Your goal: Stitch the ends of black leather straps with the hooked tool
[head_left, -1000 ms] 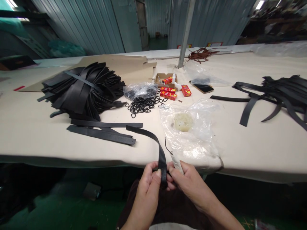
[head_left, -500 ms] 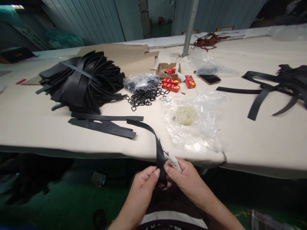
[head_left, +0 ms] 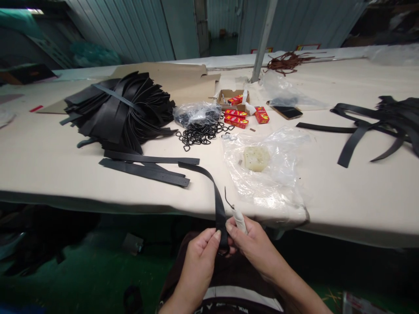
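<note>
A black strap (head_left: pixel 218 200) runs from the table down to my lap, with a dark ring (head_left: pixel 224 251) at its near end, partly hidden by my fingers. My left hand (head_left: pixel 204 250) pinches the strap's left edge near that end. On the other side, my right hand (head_left: pixel 250 240) grips an awl (head_left: pixel 240 220) with a white-wrapped handle and a thin bent metal tip pointing up and away. Its fingertips also touch the strap's right edge. Several black straps (head_left: pixel 147 172) lie flat on the table to the left of the held one.
A big tied bundle of black strips (head_left: pixel 121 113) sits at left, beside a pile of black metal rings (head_left: pixel 199 134). Red boxes (head_left: pixel 235 120), a phone (head_left: pixel 285 110), a yellowish lump (head_left: pixel 257 158) on clear plastic (head_left: pixel 271 192) and more straps (head_left: pixel 350 144) lie rightward. A metal pole (head_left: pixel 264 41) stands behind.
The camera view has shifted slightly. The awl's tip has come away from the strap's edge and now stands apart on its right. Both hands keep their hold near the ring end.
</note>
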`<control>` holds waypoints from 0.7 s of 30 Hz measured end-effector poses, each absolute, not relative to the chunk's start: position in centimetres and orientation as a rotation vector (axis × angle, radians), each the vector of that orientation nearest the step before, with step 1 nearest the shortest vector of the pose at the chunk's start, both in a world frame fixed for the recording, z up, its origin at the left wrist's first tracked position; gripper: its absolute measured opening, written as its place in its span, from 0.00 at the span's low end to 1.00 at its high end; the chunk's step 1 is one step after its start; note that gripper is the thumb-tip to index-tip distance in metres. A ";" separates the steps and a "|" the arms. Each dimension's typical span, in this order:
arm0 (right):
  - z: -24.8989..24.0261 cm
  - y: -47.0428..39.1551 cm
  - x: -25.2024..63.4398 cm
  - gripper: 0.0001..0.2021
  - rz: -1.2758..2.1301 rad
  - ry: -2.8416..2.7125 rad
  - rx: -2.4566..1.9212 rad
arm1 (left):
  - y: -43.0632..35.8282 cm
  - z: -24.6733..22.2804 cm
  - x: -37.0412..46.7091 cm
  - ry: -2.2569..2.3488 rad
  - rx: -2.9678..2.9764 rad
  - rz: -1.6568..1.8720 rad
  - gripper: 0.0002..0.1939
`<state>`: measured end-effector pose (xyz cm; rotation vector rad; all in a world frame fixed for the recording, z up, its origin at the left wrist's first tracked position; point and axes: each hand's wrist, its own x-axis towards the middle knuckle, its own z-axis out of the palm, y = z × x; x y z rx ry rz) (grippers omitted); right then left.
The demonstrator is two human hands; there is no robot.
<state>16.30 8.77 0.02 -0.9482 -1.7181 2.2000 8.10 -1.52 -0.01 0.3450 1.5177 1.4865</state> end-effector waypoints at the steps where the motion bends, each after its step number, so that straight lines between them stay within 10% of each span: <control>1: 0.1 8.8 16.4 0.14 2.220 -1.708 -0.948 | -1.6 -0.1 8.1 1.510 0.345 1.489 0.14; 21: 1.0 7.7 16.2 0.12 2.152 -1.819 -1.026 | -2.7 0.4 8.3 1.639 0.456 1.530 0.14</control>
